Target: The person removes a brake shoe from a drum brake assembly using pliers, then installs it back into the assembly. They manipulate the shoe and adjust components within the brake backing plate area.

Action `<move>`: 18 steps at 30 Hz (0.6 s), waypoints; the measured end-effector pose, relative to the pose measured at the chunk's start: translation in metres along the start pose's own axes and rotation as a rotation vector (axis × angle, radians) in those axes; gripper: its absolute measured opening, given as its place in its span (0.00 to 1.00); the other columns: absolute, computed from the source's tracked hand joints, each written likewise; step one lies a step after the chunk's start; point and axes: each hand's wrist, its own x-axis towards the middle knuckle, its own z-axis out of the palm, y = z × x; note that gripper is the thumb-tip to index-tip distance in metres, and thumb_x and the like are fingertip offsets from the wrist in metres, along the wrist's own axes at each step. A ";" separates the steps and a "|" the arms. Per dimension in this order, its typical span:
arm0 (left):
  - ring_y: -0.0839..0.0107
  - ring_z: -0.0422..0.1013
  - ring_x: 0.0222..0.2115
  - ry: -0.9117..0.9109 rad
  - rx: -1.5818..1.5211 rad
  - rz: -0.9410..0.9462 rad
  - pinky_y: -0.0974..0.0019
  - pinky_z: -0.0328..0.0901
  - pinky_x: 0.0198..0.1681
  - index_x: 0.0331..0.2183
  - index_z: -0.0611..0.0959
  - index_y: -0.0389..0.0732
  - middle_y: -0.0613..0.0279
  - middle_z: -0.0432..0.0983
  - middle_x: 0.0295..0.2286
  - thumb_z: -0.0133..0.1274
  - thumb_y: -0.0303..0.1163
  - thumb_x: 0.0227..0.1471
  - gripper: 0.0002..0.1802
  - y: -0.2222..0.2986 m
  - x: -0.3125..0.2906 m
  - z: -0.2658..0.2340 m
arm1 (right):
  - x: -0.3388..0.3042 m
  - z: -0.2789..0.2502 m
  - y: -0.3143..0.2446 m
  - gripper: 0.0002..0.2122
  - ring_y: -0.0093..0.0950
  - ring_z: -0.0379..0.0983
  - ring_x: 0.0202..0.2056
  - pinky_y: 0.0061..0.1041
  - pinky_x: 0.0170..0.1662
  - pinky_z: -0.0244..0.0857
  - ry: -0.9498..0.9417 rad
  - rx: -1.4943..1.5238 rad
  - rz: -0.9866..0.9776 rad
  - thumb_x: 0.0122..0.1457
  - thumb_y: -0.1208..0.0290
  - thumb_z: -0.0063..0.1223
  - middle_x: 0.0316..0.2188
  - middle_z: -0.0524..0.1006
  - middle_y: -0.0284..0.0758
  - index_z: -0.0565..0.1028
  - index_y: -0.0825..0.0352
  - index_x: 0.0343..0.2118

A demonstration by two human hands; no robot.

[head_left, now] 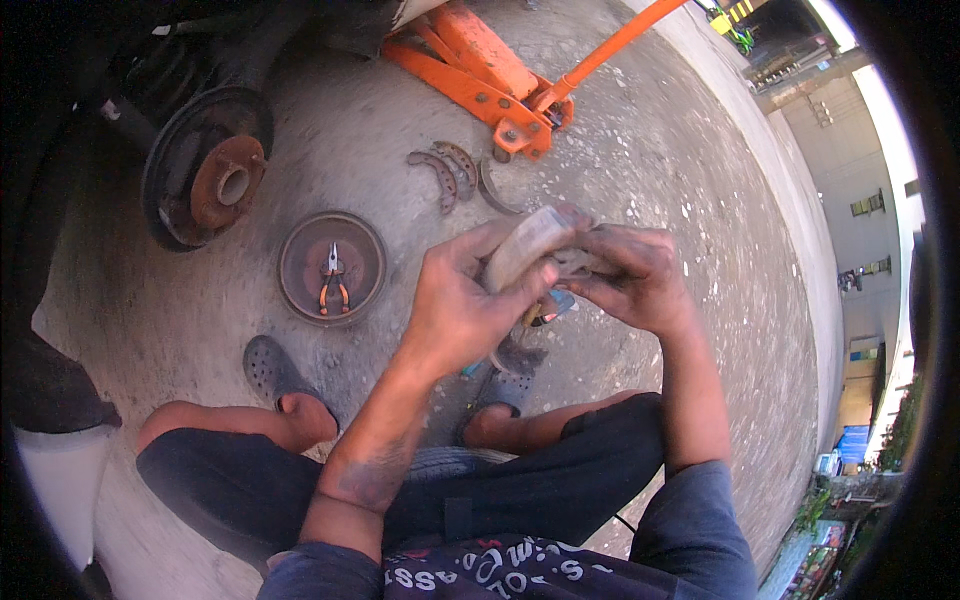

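In front of my knees, my left hand is wrapped round a curved, greyish brake shoe, its thumb pressed along the near side. My right hand is closed at the shoe's right end, on a small greyish piece too blurred to name. Below the hands, partly hidden by them, several small items lie on the ground near my right foot. To the left, a round brake drum lies face up, and pliers with orange and black handles rest inside it.
Two worn brake shoes lie on the concrete beyond my hands, beside a thin curved metal piece. An orange floor jack stands at the far side, its handle slanting up right. A rusty wheel hub juts out at upper left.
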 end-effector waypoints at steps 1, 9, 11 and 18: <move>0.78 0.73 0.30 -0.024 0.055 0.016 0.73 0.71 0.30 0.46 0.78 0.32 0.59 0.78 0.36 0.58 0.23 0.51 0.19 0.002 -0.001 0.000 | -0.001 -0.002 0.001 0.17 0.37 0.76 0.27 0.31 0.31 0.69 0.004 -0.018 -0.024 0.41 0.71 0.67 0.26 0.77 0.38 0.78 0.66 0.36; 0.76 0.72 0.38 -0.026 0.076 0.092 0.70 0.68 0.40 0.44 0.77 0.32 0.59 0.77 0.36 0.61 0.24 0.47 0.21 0.004 -0.002 0.000 | -0.004 -0.008 -0.001 0.17 0.36 0.74 0.26 0.32 0.29 0.68 0.039 -0.093 -0.090 0.40 0.73 0.65 0.24 0.74 0.36 0.78 0.66 0.37; 0.74 0.72 0.37 -0.016 0.182 0.150 0.68 0.67 0.40 0.42 0.76 0.32 0.57 0.77 0.35 0.62 0.24 0.47 0.19 0.000 -0.004 0.000 | -0.003 -0.007 -0.002 0.20 0.37 0.75 0.31 0.32 0.33 0.68 0.066 -0.109 -0.117 0.39 0.73 0.65 0.29 0.75 0.38 0.77 0.65 0.40; 0.67 0.68 0.39 0.514 0.362 0.220 0.64 0.64 0.43 0.42 0.71 0.34 0.54 0.70 0.38 0.61 0.23 0.45 0.22 -0.035 -0.007 0.025 | -0.007 0.027 -0.006 0.37 0.40 0.67 0.52 0.36 0.54 0.62 -0.068 0.032 0.458 0.47 0.71 0.63 0.51 0.68 0.47 0.57 0.68 0.61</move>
